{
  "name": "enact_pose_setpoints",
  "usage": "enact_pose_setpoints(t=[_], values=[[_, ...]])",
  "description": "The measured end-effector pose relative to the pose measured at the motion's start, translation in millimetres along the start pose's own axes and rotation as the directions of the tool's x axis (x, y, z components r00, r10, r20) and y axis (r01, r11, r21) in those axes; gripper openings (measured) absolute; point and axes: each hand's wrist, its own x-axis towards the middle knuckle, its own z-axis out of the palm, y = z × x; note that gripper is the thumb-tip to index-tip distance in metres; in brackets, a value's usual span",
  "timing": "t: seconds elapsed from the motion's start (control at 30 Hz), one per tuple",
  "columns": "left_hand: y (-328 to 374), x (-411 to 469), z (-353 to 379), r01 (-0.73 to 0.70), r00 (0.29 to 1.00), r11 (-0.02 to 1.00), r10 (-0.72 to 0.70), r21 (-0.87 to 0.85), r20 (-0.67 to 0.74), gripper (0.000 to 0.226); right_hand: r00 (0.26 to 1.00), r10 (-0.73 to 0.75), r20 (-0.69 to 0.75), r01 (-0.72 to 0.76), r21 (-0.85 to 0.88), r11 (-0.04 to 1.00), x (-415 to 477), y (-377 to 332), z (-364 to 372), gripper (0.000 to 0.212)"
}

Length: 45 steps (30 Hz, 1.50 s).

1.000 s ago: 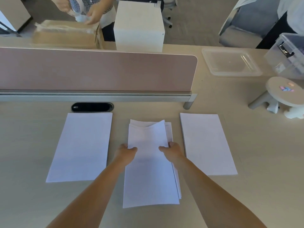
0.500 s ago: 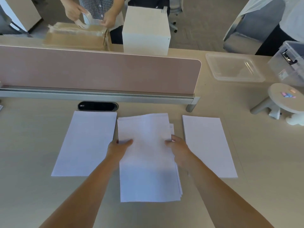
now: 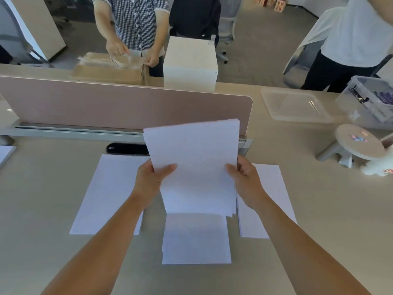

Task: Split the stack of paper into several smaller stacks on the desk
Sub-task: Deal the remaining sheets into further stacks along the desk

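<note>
Sheaf of paper (image 3: 195, 167) in the air above the middle stack (image 3: 196, 239) on the counter (image 3: 42, 199), pinched at both side edges by left hand (image 3: 148, 179) and right hand (image 3: 246, 182). Keep both grips firm and level; lay down square, clear of left stack (image 3: 106, 194) and right stack (image 3: 274, 188).

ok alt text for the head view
The left hand and right hand grip a sheaf of paper by its sides above the middle stack on a desk. A left stack and right stack flank it.
</note>
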Motion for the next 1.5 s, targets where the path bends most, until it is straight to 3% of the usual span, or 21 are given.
enact_pose_setpoints(t=[0.1, 0.2, 0.37, 0.5, 0.57, 0.67, 0.77, 0.87, 1.0, 1.17, 1.3, 1.4, 1.5], values=[[-6, -8, 2, -0.036, 0.998, 0.998, 0.038, 0.045, -0.052, 0.015, 1.0, -0.027, -0.013, 0.027, -0.016, 1.0, -8, 10, 5, 0.036], [-15, -12, -2, 0.002, 0.998, 0.996, 0.005, 0.091, -0.069, 0.017, 1.0, 0.008, 0.019, -0.01, 0.091, 0.996, -12, 25, 7, 0.047], [-26, -17, -10, 0.119, 0.993, 0.97, -0.116, 0.214, -0.026, 0.042, 0.98, 0.188, 0.066, -0.196, 0.162, 0.967, -19, 48, 5, 0.052], [-22, -16, 1, 0.102, 0.993, 0.972, -0.089, 0.212, -0.072, 0.012, 0.977, 0.212, 0.018, -0.212, 0.149, 0.966, -19, 45, 17, 0.057], [-19, -16, 4, 0.086, 0.995, 0.978, -0.073, 0.191, -0.074, 0.007, 0.982, 0.19, -0.018, -0.185, 0.159, 0.97, -18, 40, 20, 0.06], [-17, -15, 0, 0.087, 0.996, 0.982, -0.08, 0.168, -0.048, 0.021, 0.986, 0.169, -0.016, -0.165, 0.137, 0.977, -15, 36, 14, 0.048], [-16, -16, -7, 0.094, 0.995, 0.96, -0.099, 0.263, 0.005, 0.038, 0.983, 0.176, 0.053, -0.181, 0.132, 0.975, -14, 37, 5, 0.037], [-17, -17, -7, 0.088, 0.994, 0.949, -0.101, 0.304, 0.028, 0.049, 0.972, 0.203, 0.118, -0.218, 0.135, 0.967, -11, 38, 4, 0.048], [-12, -20, 3, 0.094, 0.996, 0.967, -0.09, 0.236, -0.029, 0.023, 0.987, 0.131, 0.093, -0.142, 0.129, 0.981, -10, 35, 14, 0.074], [-6, -22, 5, 0.108, 0.994, 0.965, -0.105, 0.241, -0.026, 0.023, 0.991, 0.111, 0.079, -0.123, 0.167, 0.978, -11, 34, 11, 0.07], [-10, -21, 5, 0.158, 0.987, 0.953, -0.161, 0.257, -0.009, 0.044, 0.978, 0.187, 0.096, -0.195, 0.087, 0.977, -15, 41, 8, 0.048], [-7, -23, 11, 0.165, 0.986, 0.957, -0.162, 0.241, -0.033, 0.024, 0.981, 0.18, 0.065, -0.187, 0.117, 0.975, -17, 39, 12, 0.053], [-6, -24, 14, 0.157, 0.988, 0.96, -0.151, 0.231, -0.045, 0.019, 0.982, 0.186, 0.04, -0.19, 0.152, 0.97, -21, 31, 13, 0.057]])
